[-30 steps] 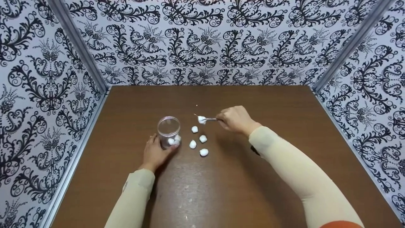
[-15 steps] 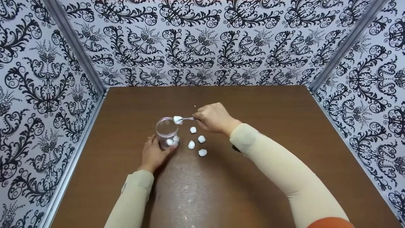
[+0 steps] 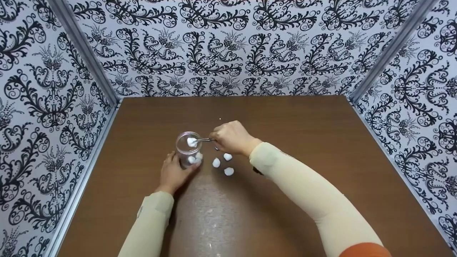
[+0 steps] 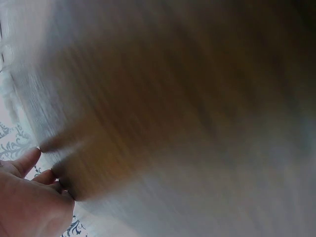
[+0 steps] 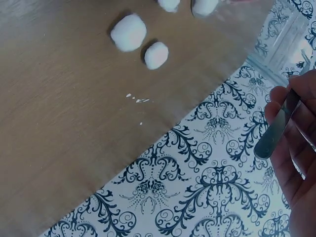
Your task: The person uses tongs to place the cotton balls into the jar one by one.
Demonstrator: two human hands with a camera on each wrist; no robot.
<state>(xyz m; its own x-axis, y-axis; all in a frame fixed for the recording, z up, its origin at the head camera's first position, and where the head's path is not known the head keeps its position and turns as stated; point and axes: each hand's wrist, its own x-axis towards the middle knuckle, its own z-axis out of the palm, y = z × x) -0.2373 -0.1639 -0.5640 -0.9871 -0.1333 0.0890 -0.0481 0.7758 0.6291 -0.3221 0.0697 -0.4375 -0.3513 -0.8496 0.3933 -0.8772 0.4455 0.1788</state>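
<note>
White cotton ball (image 3: 191, 141) sits pinched at the tweezers' (image 3: 204, 140) tips over the clear jar's (image 3: 188, 149) mouth, left of the right hand (image 3: 231, 137) whose grip pinches them. Left hand (image 3: 174, 174) holds the jar's base on the worktop (image 3: 285, 117), three balls (image 3: 216, 163) just right of it.

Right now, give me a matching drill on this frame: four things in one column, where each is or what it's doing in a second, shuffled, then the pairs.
Things:
1. left hand
2. right hand
3. cotton ball in the tweezers
4. loose cotton balls

States:
A. lying on the table, right of the jar
B. holds the clear jar at its base
C. over the jar's mouth
D. pinches metal tweezers

Pairs: 1-B, 2-D, 3-C, 4-A
</note>
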